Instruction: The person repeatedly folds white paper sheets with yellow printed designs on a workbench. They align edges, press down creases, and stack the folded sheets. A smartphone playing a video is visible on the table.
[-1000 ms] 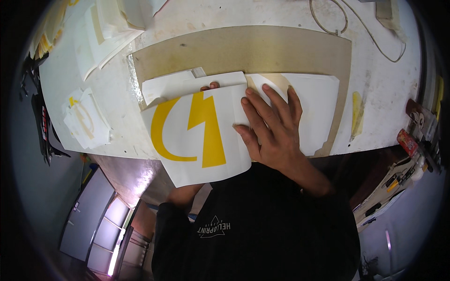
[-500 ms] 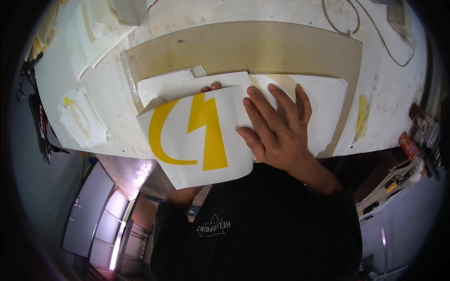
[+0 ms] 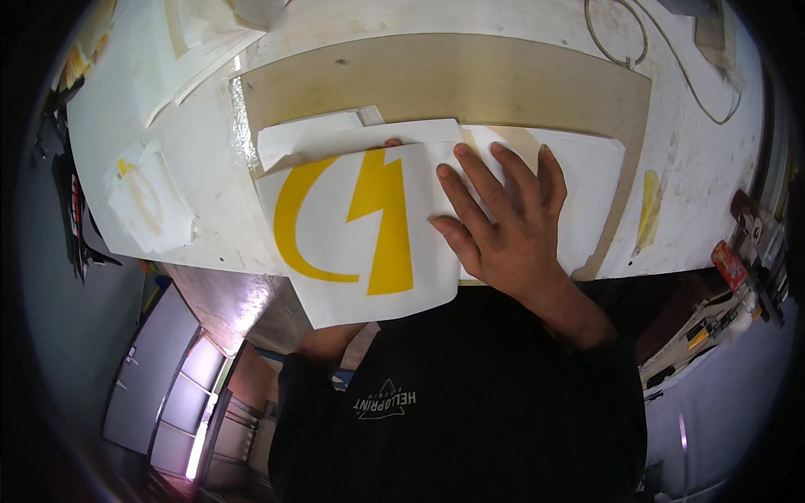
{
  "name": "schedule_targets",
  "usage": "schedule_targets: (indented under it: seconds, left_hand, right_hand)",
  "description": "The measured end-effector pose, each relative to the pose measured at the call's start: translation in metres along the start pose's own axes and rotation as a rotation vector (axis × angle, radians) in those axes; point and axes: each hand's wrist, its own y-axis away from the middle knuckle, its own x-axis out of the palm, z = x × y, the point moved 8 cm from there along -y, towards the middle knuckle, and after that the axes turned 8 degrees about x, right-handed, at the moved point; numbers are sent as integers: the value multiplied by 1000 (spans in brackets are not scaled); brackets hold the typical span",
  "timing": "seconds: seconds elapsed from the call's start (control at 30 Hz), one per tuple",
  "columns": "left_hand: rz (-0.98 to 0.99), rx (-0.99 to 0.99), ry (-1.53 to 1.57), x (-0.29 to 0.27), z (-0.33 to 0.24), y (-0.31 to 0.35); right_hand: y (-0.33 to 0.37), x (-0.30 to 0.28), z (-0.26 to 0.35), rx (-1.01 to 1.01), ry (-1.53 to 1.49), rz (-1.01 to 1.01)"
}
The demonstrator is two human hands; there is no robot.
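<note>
A white sheet with yellow shapes, a curved one and a jagged one, is lifted over a stack of white sheets and hangs past the table's near edge. My left hand is under this sheet; the wrist shows below it and a fingertip at its far edge, while the other fingers are hidden. Spread out flat, my right hand rests on the stack, its thumb and forefinger at the printed sheet's right side. Behind the printed sheet lie more white pieces.
A beige board lies beneath the sheets on the white table. Smaller white pieces with yellow marks lie on the left, a yellow strip on the right. Larger sheets stand at the far left, and a cable loops at the far right.
The printed sheet has shifted slightly to the right and farther away. Fewer left fingertips show at its far edge. My right hand remains spread on the stack.
</note>
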Motion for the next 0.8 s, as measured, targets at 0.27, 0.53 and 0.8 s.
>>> schedule_targets:
  seconds: [0.27,0.53,0.8]
  left_hand:
    - [-333,-369,-177,-93,89,86]
    - [-764,-551,-147,-185,113,129]
    - [231,-93,-201,-58,12,12]
  right_hand:
    - [1,4,3,-7,3,-16]
    - [0,3,6,-16,92,41]
    - [-1,2,9,-19,92,32]
